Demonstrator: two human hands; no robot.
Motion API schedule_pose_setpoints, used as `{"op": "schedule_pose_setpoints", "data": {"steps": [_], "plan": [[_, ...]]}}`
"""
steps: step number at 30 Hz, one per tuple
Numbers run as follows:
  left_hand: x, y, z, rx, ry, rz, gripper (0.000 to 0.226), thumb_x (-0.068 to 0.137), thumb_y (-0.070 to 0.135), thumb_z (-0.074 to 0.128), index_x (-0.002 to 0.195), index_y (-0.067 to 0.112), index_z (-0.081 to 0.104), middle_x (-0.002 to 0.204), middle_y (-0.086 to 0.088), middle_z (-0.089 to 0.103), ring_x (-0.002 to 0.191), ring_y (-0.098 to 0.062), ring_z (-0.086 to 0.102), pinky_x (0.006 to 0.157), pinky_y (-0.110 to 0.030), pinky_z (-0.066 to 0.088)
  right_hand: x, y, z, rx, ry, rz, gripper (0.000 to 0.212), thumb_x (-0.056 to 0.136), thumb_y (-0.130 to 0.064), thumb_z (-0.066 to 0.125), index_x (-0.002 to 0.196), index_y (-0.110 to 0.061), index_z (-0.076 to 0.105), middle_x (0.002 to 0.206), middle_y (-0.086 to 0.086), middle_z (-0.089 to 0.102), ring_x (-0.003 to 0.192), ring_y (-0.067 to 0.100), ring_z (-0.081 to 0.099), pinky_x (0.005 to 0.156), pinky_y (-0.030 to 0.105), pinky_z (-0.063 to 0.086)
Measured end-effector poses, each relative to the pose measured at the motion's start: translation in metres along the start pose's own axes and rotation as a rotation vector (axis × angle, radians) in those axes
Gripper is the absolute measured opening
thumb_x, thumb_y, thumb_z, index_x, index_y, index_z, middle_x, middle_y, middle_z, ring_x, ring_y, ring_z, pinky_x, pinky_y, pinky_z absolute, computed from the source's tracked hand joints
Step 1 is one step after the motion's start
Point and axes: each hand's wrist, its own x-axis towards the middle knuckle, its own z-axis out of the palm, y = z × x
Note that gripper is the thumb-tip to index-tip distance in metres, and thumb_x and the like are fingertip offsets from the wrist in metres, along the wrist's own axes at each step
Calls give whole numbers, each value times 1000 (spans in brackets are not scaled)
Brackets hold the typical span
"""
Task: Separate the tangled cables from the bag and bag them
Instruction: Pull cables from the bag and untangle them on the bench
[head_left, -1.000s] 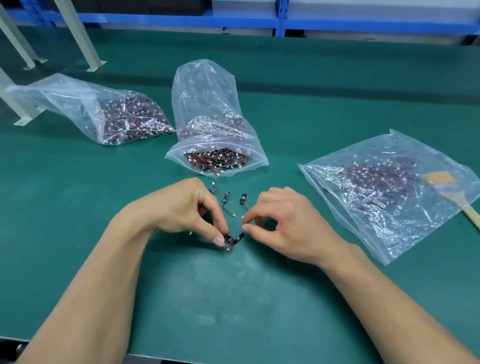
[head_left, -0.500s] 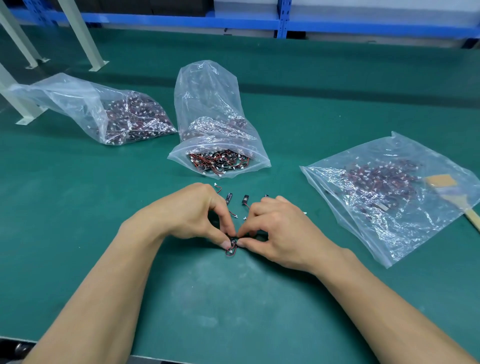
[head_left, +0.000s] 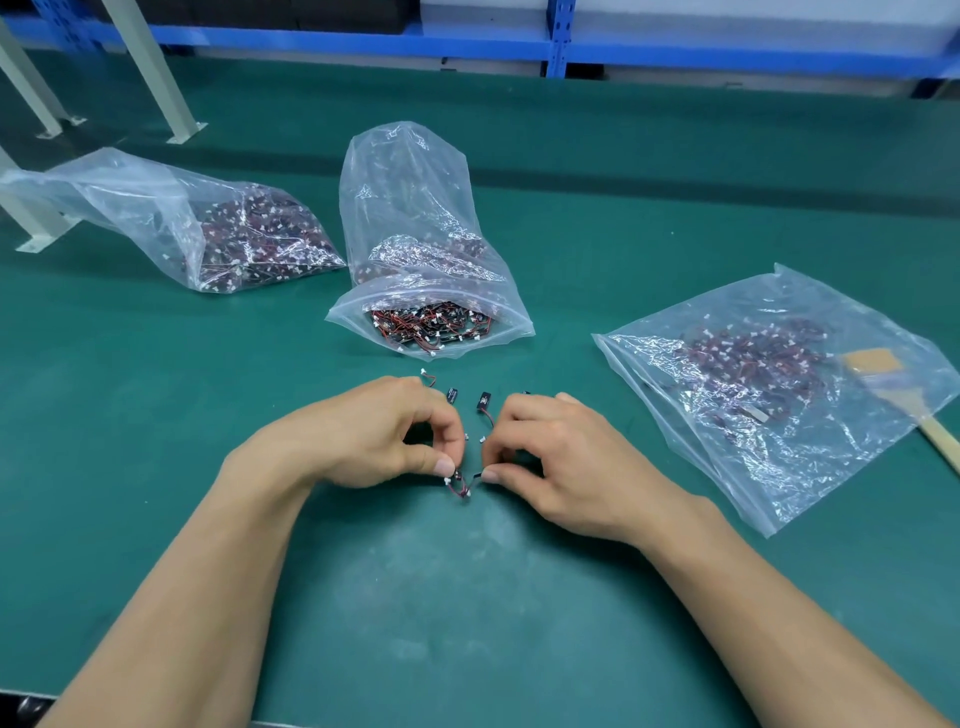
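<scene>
A small tangle of red-and-black cables with white plugs hangs between my two hands just above the green mat. My left hand pinches its left end between thumb and forefinger. My right hand pinches its right end the same way. Several loose cables lie on the mat just beyond my fingers. An open clear bag full of tangled cables lies behind them, mouth toward me. A flatter clear bag holding cables lies at the right.
A third clear bag of cables lies at the back left beside pale metal frame legs. A wooden-handled brush lies partly under the right bag. Blue shelving runs along the far edge of the green mat.
My fingertips, which met over the tangle half a second ago, have drawn slightly apart, stretching the cables between them. Bags and loose cables have not moved.
</scene>
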Motion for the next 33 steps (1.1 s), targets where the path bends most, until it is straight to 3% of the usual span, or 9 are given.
{"op": "schedule_pose_setpoints", "data": {"steps": [3, 7, 11, 14, 18, 23, 28, 33], "plan": [[-1, 0, -1, -29, 44, 8, 17, 92, 22, 71, 82, 33, 63, 82, 17, 62, 81, -10, 52, 73, -22, 41, -1, 3, -2, 17, 23, 2, 4, 93, -27, 68, 93, -24, 68, 91, -17, 48, 76, -1, 36, 74, 30, 34], [-4, -1, -4, -124, 69, 4, 20, 96, 18, 66, 83, 32, 61, 73, 16, 58, 65, -6, 46, 60, -20, 39, -3, 7, -6, 30, 52, 10, 6, 96, -26, 62, 92, -20, 62, 87, -13, 56, 76, 3, 39, 73, 33, 36], [-6, -4, -5, -175, 148, -6, 16, 97, 16, 64, 88, 29, 62, 81, 3, 63, 73, -19, 53, 67, -28, 43, -5, 10, -10, 59, 75, 17, 6, 97, -26, 56, 91, -22, 56, 83, -15, 56, 75, 0, 43, 74, 34, 39], [-5, -5, -5, -180, 227, -16, 17, 98, 15, 60, 90, 29, 62, 82, 7, 63, 74, -7, 51, 68, -20, 41, -6, 12, -12, 75, 95, 25, 6, 97, -24, 56, 91, -23, 54, 82, -19, 51, 75, -5, 45, 73, 31, 38], [-4, -8, -5, -199, 309, -52, 19, 101, 15, 55, 91, 30, 60, 81, -4, 58, 70, -8, 44, 67, -24, 39, -7, 17, -13, 107, 115, 66, 7, 98, -20, 57, 91, -23, 54, 77, -24, 49, 71, -2, 46, 72, 31, 35], [-5, -6, -6, -207, 340, -27, 19, 100, 13, 57, 90, 29, 62, 74, 17, 55, 65, -3, 43, 61, -14, 35, -8, 17, -14, 169, 140, 103, 7, 96, -20, 56, 89, -22, 55, 78, -24, 52, 68, 9, 46, 67, 17, 29], [-5, -7, -9, -185, 545, -38, 22, 99, 9, 58, 89, 28, 61, 76, 23, 59, 65, 0, 49, 61, -10, 34, -8, 18, -23, 271, 280, 127, 7, 94, -17, 58, 87, -18, 59, 74, -10, 55, 69, 20, 49, 61, 20, 36], [-7, -7, -9, -229, 357, 29, 19, 96, 12, 66, 88, 30, 68, 82, 16, 66, 70, -2, 52, 67, -16, 40, -8, 17, -20, 266, 192, 108, 7, 94, -19, 57, 88, -16, 60, 78, -11, 57, 69, 21, 50, 65, 25, 39]]}}
